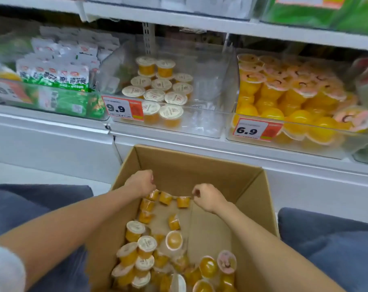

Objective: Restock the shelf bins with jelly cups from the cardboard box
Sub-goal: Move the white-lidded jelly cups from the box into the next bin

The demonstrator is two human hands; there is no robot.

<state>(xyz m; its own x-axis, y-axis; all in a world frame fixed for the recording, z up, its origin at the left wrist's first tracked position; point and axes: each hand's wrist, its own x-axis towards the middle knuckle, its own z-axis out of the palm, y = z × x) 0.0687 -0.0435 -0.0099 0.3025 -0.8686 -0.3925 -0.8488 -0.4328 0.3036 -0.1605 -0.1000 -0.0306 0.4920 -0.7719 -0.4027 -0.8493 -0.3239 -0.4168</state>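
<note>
Both hands work at the far end of the cardboard box [200,163], centre of the frame. Fingers of the left hand [142,183] are curled over two small jelly cups [165,198] and grip them by their tops. Thumb and forefinger of the right hand [207,198] pinch the lid edge of a third cup [183,202]. All three hang just above the box floor, not yet lifted out.

Loose cups [136,249] lie heaped along the lower left of the box, some upright, some tipped. A pink-lidded cup [226,261] and a few rounder ones sit at the lower right. Bare cardboard shows between.

Directly above the box is the middle bin [216,81], marked by the 9.9 price tag [122,107]. Its left half carries matching cream-lidded cups, and its right half holds none. At the upper right, the right bin [305,124], tagged 6.9 [252,129], is piled high with larger orange cups.

By this layout the restocking appears partly done. The middle bin has room for many more, and many cups remain to be moved.
</note>
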